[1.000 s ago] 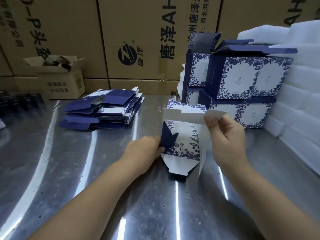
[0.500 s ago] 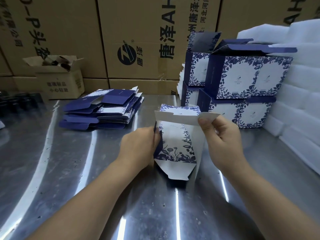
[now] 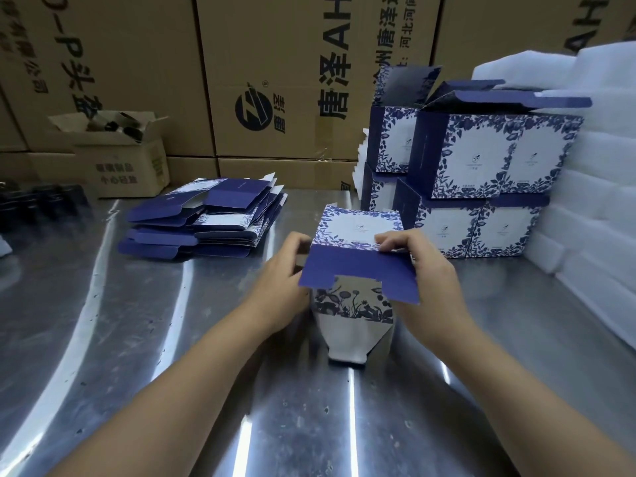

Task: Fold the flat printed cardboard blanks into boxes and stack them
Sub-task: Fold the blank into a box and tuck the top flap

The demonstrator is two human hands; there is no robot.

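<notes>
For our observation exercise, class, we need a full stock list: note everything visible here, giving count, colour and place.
half-folded box: one, blue and white, table centre, between the hands
flat blanks: one pile, blue and white, back left
finished boxes: several, blue and white, stacked back right
foam sheets: a stack, white, far right
big cartons: several, brown, along the back
small open carton: one, brown, back left
table: one, silver metal
left hand: grips the box's left side
right hand: holds its blue flap
</notes>
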